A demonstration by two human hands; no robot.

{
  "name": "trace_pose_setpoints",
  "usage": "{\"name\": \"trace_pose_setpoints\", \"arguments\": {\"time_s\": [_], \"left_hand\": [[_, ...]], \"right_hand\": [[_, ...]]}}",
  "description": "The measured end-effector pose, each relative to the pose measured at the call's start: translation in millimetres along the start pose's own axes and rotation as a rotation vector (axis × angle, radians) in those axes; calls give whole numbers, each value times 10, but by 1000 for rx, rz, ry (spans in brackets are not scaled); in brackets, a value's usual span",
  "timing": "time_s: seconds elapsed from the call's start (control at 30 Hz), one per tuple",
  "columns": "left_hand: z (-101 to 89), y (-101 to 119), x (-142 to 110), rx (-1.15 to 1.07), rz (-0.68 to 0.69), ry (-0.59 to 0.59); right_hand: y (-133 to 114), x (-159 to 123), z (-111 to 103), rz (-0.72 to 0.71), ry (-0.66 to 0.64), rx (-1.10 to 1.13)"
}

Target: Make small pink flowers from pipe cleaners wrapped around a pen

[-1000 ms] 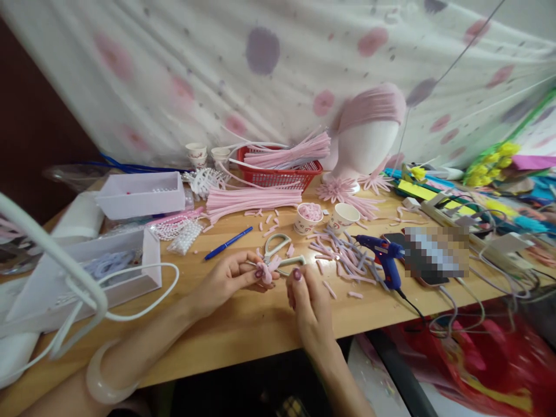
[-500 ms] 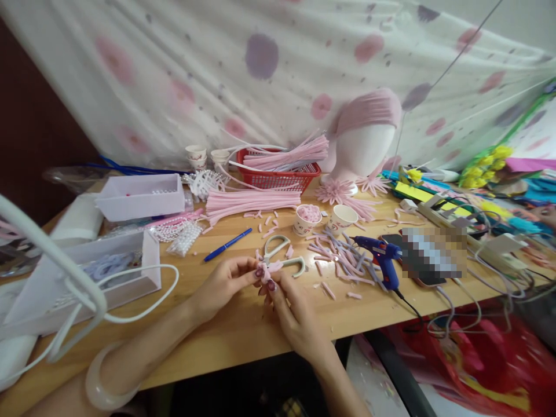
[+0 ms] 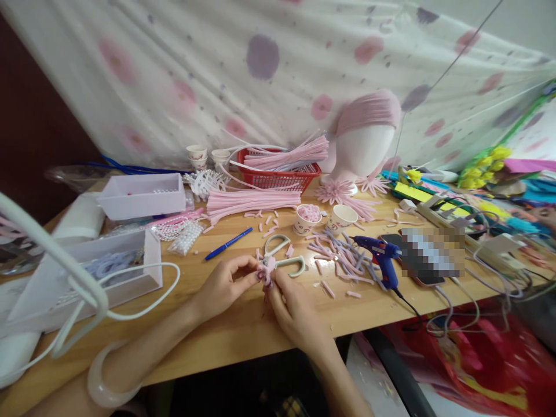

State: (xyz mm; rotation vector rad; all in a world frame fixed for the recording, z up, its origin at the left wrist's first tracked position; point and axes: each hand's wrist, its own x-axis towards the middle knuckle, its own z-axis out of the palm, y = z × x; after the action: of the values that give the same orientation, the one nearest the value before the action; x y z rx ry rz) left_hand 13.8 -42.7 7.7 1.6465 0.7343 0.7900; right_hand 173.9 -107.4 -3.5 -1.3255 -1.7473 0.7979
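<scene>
My left hand and my right hand meet over the wooden table, both pinched on a small pink pipe-cleaner piece. The fingertips of both hands close around it, so most of the piece is hidden. White-handled scissors lie just behind the hands. A pale bangle circles my left wrist.
A blue glue gun lies right of the hands among cut pipe-cleaner bits. Two paper cups, a blue pen, a pink pipe-cleaner bundle, a red basket, a mannequin head and white trays stand behind.
My right hand has moved left from beside the piece to join the left hand and pinch it. The left hand has stayed in place.
</scene>
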Motion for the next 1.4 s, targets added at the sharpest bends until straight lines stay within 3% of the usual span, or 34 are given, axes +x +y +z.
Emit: {"name": "trace_pose_setpoints", "arguments": {"time_s": [0.13,0.27,0.33,0.47,0.57,0.8,1.0,1.17,1.3,1.4], "left_hand": [[-5,31,-5,164,81,14],[-4,-1,0,117,26,-110],[1,-23,-11,125,46,-44],[17,-46,-65,400,383,296],[20,-64,-97,573,615,262],[5,-85,-123,847,798,237],[29,-61,-124,859,739,226],[34,-56,-120,876,657,214],[-3,-107,-124,874,729,221],[-48,-176,-136,884,794,159]], "right_hand": [[6,-41,-44,-16,-57,162],[23,-56,-65,-20,-55,254],[42,-44,-54,-10,-13,257],[75,-16,0,29,116,285],[56,-9,38,-12,136,215],[-3,-17,42,-80,145,47],[-2,8,52,-47,149,67],[14,15,56,16,120,256],[46,14,79,127,111,494],[52,7,115,153,129,615]]}}
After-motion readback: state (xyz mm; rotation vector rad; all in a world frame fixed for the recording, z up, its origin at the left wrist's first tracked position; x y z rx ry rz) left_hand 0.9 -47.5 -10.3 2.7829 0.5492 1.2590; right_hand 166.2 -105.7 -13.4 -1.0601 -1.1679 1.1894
